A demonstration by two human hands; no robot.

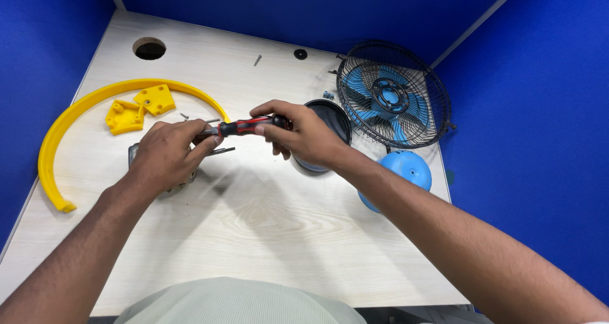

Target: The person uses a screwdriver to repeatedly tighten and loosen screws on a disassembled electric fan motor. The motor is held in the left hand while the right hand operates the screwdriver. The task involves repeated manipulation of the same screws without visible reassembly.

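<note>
My right hand (303,134) grips the red and black handle of a screwdriver (244,127), which lies level and points left. My left hand (168,154) closes over the screwdriver's tip and covers a small grey metal part (135,153) on the wooden table (254,229). Thin metal pins (221,151) stick out from under the left fingers. What the tip touches is hidden by that hand.
A yellow curved band (60,130) and two yellow blocks (139,108) lie at the left. A black-caged fan head with blue blades (393,96), a blue dome (406,172) and a dark round cover (330,118) sit at the right. Loose screws (257,59) and a cable hole (150,47) lie toward the back.
</note>
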